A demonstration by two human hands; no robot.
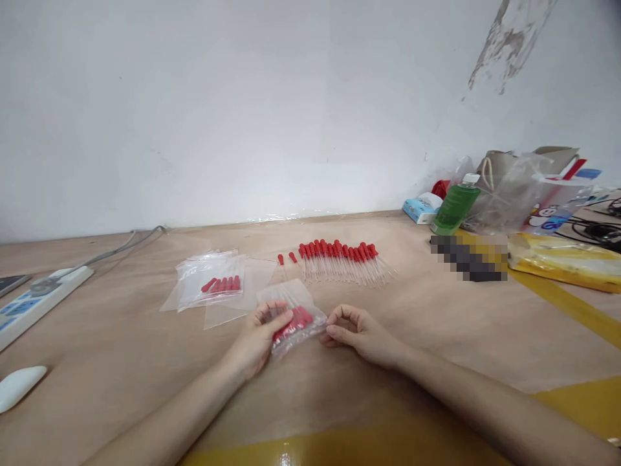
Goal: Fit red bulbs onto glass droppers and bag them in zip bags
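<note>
A clear zip bag [295,296] with several red-bulbed droppers in it lies between my two hands, low over the table. My left hand [264,333] is closed on the bag's left side, thumb across the red bulbs. At the bag's right corner, my right hand [356,333] pinches the edge between thumb and fingers. Beyond the bag, a row of glass droppers with red rubber bulbs [337,249] lies on the table, two bulbs apart at its left. To the left rests a stack of clear bags [194,278], the top one holding several red-bulbed droppers.
At left are a white power strip [48,301] with a grey cable and a white computer mouse [20,387]. On the right stand a green bottle [455,206], a blue tissue pack [421,208], plastic bags and a yellow packet [565,262]. A wall [218,116] closes the back.
</note>
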